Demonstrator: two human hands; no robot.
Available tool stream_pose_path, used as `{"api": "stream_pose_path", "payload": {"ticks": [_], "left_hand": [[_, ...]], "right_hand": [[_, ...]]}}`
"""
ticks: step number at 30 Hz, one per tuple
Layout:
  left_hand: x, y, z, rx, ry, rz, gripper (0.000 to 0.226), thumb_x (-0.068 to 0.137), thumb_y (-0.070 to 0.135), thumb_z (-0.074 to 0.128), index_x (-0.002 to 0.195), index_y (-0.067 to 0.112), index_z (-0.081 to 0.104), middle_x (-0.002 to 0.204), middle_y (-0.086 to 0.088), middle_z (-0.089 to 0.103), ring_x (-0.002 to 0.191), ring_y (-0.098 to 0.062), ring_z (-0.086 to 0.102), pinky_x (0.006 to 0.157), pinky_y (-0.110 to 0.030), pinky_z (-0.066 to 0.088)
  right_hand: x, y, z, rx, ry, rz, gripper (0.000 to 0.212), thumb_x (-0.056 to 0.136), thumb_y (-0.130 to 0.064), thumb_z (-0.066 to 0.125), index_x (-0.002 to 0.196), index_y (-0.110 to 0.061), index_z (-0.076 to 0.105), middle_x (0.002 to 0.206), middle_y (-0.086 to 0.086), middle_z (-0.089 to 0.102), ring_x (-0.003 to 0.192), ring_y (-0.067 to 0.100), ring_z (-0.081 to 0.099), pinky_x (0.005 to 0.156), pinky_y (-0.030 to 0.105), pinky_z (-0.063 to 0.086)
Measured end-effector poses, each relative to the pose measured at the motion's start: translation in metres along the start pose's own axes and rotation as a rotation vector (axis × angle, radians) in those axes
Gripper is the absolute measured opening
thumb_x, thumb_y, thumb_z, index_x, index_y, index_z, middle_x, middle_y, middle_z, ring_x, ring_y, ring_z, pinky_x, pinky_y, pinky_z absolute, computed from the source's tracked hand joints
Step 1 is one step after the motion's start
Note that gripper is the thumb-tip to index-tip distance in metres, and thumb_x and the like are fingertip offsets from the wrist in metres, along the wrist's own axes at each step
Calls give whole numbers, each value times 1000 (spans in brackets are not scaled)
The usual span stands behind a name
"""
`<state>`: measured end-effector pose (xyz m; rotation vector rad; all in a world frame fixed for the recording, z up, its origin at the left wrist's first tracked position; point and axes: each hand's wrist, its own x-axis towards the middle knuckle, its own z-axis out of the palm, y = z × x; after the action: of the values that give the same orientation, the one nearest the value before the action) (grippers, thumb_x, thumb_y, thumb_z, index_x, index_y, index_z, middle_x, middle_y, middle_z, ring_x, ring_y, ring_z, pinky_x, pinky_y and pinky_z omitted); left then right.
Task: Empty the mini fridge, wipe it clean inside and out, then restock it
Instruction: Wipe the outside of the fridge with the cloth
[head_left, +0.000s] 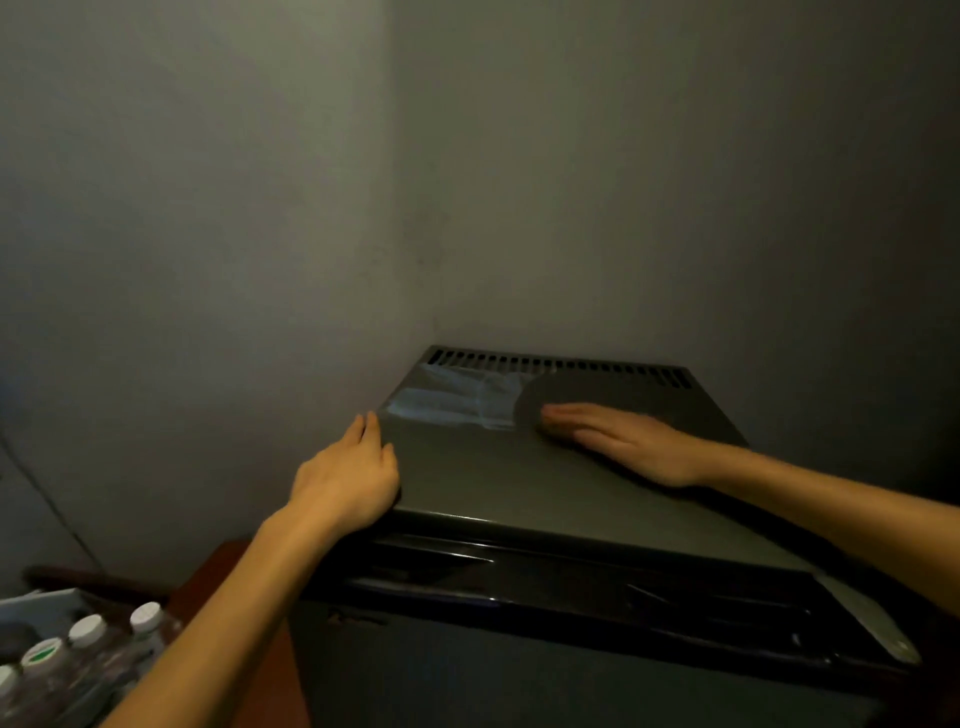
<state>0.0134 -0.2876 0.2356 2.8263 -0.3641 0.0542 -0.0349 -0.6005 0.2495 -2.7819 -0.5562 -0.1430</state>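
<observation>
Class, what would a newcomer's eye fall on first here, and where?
Two hands lie on the dark fridge top: the right hand is flat on a grey cloth near the back, and the left hand rests at the left edge. A pale streak shines at the back left, by the vent slots.

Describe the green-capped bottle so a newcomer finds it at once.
Find the dark mini fridge in the wall corner. Low to its left stands a cluster of clear bottles. The green-capped bottle alone shows green on its cap; neighbouring caps are plain white.
</observation>
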Motion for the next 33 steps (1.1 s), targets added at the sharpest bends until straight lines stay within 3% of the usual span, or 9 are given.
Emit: {"api": "stream_pose_path", "payload": {"ticks": [5,9,12,17,21,24,26,31,33], "left_hand": [[-6,1,-1,-49,68,-9,55,103,31,22,154,15,11,160,-3,16,134,-33,40,103,-38,35],[-6,3,-2,-73,67,-4,55,103,30,22,154,13,11,159,-4,19,129,-34,44,99,-37,37],[-5,3,-3,-46,61,12,55,104,29,21,154,11,8,159,-6,18,128,-34,44,98,-37,37],[-3,1,-2,-19,33,56,56,104,29,20,153,6,4,158,-9,15,128,-33,44,98,-37,37],[-2,-1,-3,-25,4,88,57,105,30,20,153,4,2,159,-11,10,131,-35,40,101,-38,35],[-3,-1,-3,-46,-7,92,57,104,29,19,153,5,1,160,-11,8,133,-34,38,102,-37,34],[-3,0,-3,-53,-9,91,57,104,29,20,153,5,1,160,-11,8,133,-34,38,102,-37,34],[-2,-1,-5,-65,-14,84,57,103,27,21,153,4,3,160,-13,9,133,-35,39,103,-39,34],[-3,-2,-4,-67,-13,88,57,103,27,21,153,4,4,160,-13,9,133,-35,38,103,-39,34]], "right_hand": [[55,75,-18,-104,107,461,42,106,-25,28,145,-17,39,155,4,31,140,23,32,114,32,23],[137,61,7,-98,306,763,37,103,-17,30,128,-3,53,137,20,50,121,36,50,98,39,40],[149,32,14,-89,281,676,36,104,-19,31,127,-2,52,136,20,50,119,34,50,95,36,40],[75,33,6,-53,165,377,47,103,-22,40,149,-13,31,154,3,31,141,19,29,113,25,19],[66,76,-11,-136,278,733,42,101,-22,41,142,-15,42,148,13,41,131,30,43,109,38,34],[110,59,2,-102,361,916,35,98,-12,37,128,-8,54,136,18,51,120,34,52,98,38,41],[134,27,17,-81,367,815,34,99,-12,37,128,-10,55,136,16,52,120,33,52,96,36,42],[94,-76,44,28,151,147,43,102,-17,42,145,-15,39,148,-2,40,136,12,37,111,21,26],[65,-78,40,37,77,-3,48,102,-22,41,149,-18,32,151,-8,33,137,2,30,113,15,20]]}}
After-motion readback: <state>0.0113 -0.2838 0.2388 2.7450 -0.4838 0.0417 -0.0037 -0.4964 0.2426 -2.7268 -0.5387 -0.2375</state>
